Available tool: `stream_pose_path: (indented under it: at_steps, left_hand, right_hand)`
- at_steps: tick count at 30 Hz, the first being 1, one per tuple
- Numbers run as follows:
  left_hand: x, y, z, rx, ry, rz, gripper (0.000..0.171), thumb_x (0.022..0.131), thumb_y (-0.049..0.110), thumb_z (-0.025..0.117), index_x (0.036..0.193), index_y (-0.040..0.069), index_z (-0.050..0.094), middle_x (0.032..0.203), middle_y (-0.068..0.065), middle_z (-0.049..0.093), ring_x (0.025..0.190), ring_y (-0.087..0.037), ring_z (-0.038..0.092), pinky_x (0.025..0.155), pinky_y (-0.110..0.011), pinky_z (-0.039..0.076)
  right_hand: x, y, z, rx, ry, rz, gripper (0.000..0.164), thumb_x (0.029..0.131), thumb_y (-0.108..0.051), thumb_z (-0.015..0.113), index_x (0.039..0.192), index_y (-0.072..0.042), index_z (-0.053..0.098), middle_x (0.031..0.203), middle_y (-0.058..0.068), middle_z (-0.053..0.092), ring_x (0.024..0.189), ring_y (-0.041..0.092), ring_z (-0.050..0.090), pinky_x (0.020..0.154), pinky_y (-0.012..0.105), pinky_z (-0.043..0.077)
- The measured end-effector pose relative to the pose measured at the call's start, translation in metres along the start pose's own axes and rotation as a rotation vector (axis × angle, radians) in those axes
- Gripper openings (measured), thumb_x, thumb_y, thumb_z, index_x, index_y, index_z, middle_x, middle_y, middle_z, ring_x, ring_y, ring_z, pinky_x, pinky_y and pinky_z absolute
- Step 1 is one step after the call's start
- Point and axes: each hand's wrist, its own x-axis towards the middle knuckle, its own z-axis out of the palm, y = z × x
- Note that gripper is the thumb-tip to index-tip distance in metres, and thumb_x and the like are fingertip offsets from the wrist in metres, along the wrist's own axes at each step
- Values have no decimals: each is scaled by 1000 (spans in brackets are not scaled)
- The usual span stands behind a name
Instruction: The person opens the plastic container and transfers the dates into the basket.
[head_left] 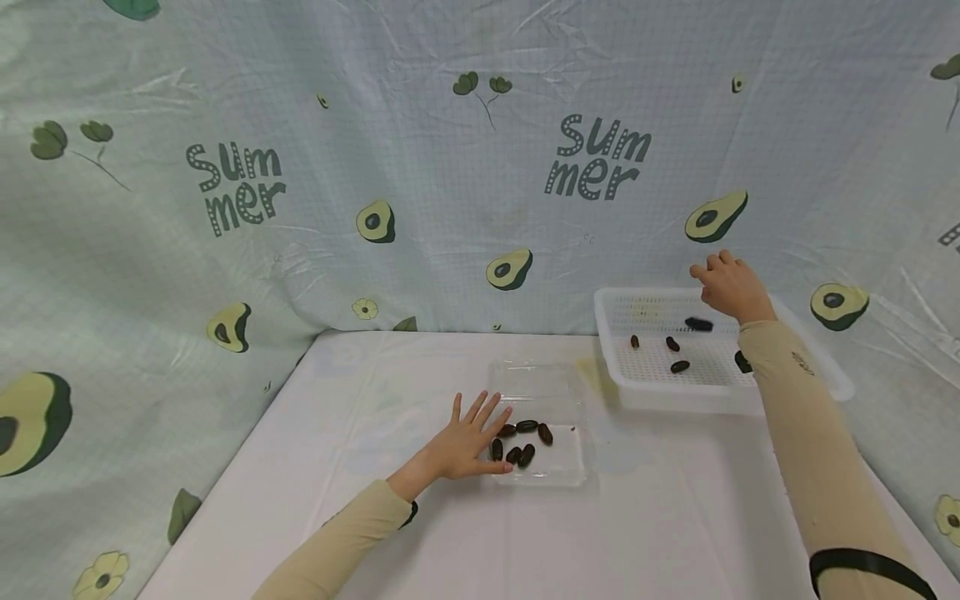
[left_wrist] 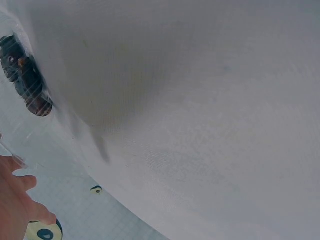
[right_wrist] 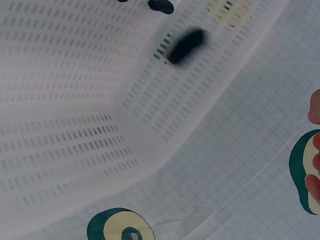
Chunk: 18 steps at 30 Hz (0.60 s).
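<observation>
Six dark pieces (head_left: 527, 426) are seen in a clear box (head_left: 562, 471) at the outspread left hand (head_left: 468, 442); the right hand (head_left: 729, 287) (loosely bent, empty) is held over a basket (head_left: 675, 398).

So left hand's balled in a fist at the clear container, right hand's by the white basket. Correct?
Not a fist: the left hand is spread open at the clear container, per the head view. The right hand is by the white basket.
</observation>
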Motion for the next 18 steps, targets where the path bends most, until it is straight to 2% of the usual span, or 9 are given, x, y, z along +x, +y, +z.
stream_pose_path:
  at_steps: [4,11,14,18]
  left_hand:
    - [-1,1,-2,-2,-5,-4,84,84,65,35,145,13,11,150,-17,8,138,-36,8,101,-66,9]
    - [1,1,-1,6,-2,-2,83,85,65,34,145,13,11,150,-17,9,138,-36,8,101,-66,9]
    - [1,1,0,9,3,1,83,84,65,34,145,12,11,149,-18,10,138,-37,8,100,-66,9]
    - [2,1,1,-9,-2,-4,86,83,70,29,145,13,12,150,-18,9,138,-37,8,101,-66,8]
  right_hand:
    - [-1,1,3,-17,23,-24,29,71,1,68,98,-1,56,83,19,53,78,34,46,60,42,43]
    - [-2,-1,-1,-7,58,-71,27,72,0,68,96,-2,56,81,16,51,78,33,46,62,41,43]
    - [-1,-4,-5,6,122,-128,28,68,-1,71,93,-3,57,80,15,51,78,32,48,61,41,44]
    - [1,-11,-8,19,263,-262,31,64,-1,73,89,-4,57,78,14,51,74,31,49,57,39,43]
